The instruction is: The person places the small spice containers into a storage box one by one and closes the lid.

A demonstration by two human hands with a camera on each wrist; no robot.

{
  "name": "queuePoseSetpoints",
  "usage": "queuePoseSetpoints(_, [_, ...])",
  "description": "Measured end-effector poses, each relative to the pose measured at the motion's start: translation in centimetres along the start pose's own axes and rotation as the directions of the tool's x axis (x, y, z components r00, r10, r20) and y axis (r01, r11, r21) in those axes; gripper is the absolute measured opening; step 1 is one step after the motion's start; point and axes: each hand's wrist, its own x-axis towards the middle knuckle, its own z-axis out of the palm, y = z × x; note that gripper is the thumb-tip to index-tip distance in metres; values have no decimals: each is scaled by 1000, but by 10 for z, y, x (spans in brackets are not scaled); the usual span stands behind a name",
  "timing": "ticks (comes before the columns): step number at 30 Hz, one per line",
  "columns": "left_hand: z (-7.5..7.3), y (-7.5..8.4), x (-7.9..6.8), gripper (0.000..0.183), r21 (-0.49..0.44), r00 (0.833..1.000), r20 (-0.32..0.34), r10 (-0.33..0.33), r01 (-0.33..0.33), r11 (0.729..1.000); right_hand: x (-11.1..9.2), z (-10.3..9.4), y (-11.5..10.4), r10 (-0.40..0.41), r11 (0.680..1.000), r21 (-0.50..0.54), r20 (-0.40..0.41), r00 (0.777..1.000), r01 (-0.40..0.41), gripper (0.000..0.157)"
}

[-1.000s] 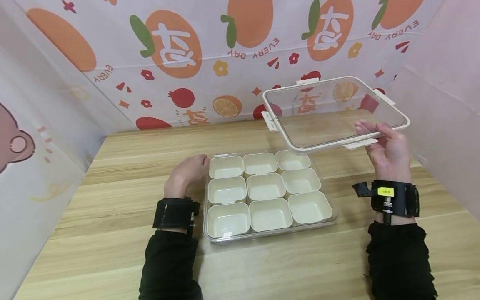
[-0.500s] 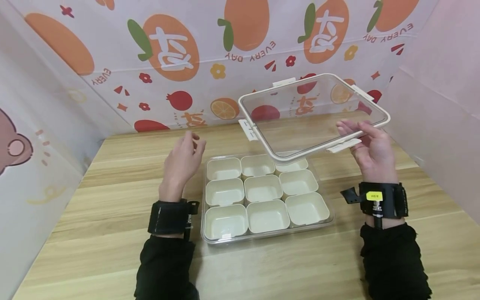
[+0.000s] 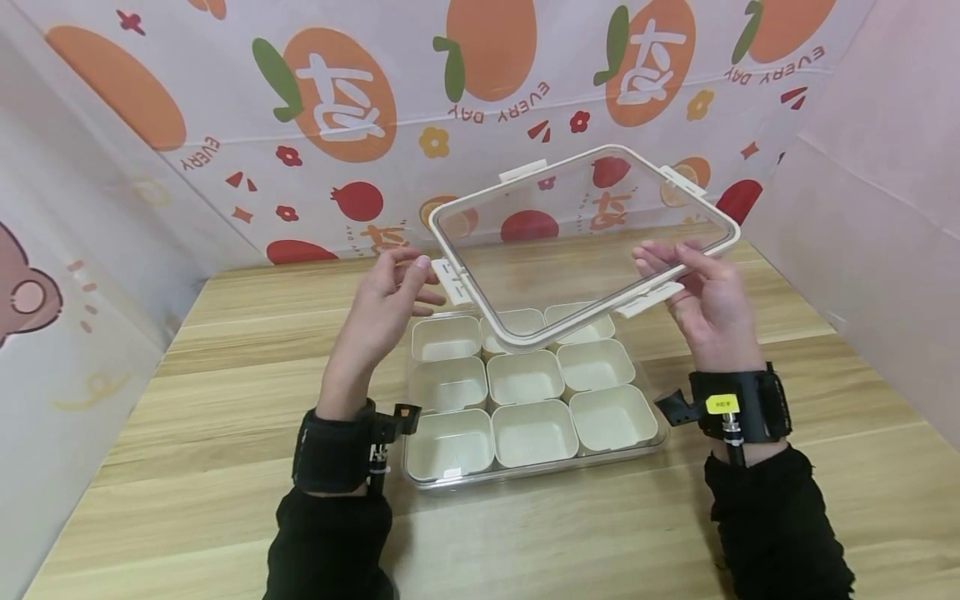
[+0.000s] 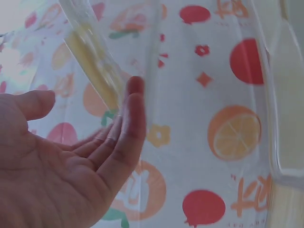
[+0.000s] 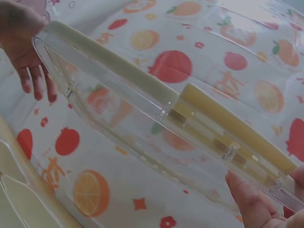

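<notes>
A clear lid with a cream rim (image 3: 585, 242) is held tilted above the box. My right hand (image 3: 712, 304) pinches its near right edge, thumb on top, fingers seen through the panel. My left hand (image 3: 382, 304) is raised beside the lid's left latch (image 3: 452, 282), fingers loosely bent, grasping nothing; whether it touches the latch I cannot tell. In the left wrist view the palm (image 4: 80, 166) faces a blurred latch (image 4: 92, 69). The right wrist view has another latch (image 5: 237, 126) close to the right fingers (image 5: 251, 202). Below stands a clear box (image 3: 525, 475) holding several cream cups (image 3: 527, 377).
The box rests on a wooden table (image 3: 225, 400). A fruit-printed cloth (image 3: 262, 83) hangs along the table's back edge. Pale walls close off the left and right sides. The lid partly covers the back row of cups.
My right hand has carried the lid left over the box. My left hand has left the box's left side, risen, and come up beside the lid's left latch.
</notes>
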Motion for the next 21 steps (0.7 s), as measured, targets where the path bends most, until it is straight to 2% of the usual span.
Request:
queuePoseSetpoints(4, [6,8,-1,57,-172,996,60,-65,74,982,-3,5,8,-2,1000,-13,16,1000,2,23])
queuePoseSetpoints(7, [10,11,-2,60,-326,995,61,-84,99,940,-4,8,15,7,1000,-19,35,999,-7,19])
queuePoseSetpoints(10, [10,11,-3,61,-412,995,40,-92,100,906,-5,12,21,27,999,-27,52,998,-26,17])
queuePoseSetpoints(12, [10,10,-3,62,-430,996,27,-88,91,898,-5,13,24,34,999,-42,56,998,-32,17])
queuePoseSetpoints(17, [10,8,-2,61,-404,997,17,-72,73,912,-6,14,26,25,997,-77,66,997,-20,19])
queuePoseSetpoints(21, [10,7,-1,60,-362,997,42,-60,71,930,-7,12,26,10,996,-94,107,994,0,18])
